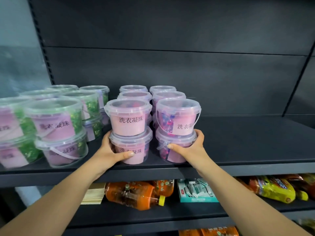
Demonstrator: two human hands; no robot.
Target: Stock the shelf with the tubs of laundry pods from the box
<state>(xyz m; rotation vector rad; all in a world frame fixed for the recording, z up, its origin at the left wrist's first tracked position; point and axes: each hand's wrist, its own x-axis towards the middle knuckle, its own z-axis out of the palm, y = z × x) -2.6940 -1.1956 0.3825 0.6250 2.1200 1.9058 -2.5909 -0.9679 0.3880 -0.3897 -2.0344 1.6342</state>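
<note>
Far L on shelf point(238, 142): green-pod tubs point(56, 133), stacked 2 high in several rows, apart from the work.

L hand point(110, 150): wrapped round bottom tub of L front stack point(132, 149). Thumb lies across the front label; other fingers curl round the tub's L side twd the back, tips hidden. Opened to tub width, gripping, not flat.

Centre: two pink-label stacks side by side w/ narrow gap. Each is 2 tubs, upright, axis vertical, standing at the shelf's front edge. More tubs in rows just behind; touching or not, can't tell.

R hand point(190, 149): mirror grip on bottom tub of R front stack point(173, 150). Thumb on front, fingers round the R side up near the lid rim.

Judgement: stacks lie between the hands, one per hand, neither nearer. Tubs look set down, so placing is nearly done; next prob. slide back to square up, then let go. Top tubs unheld, only resting, so could tip if shoved fast. Box not in view.
</note>
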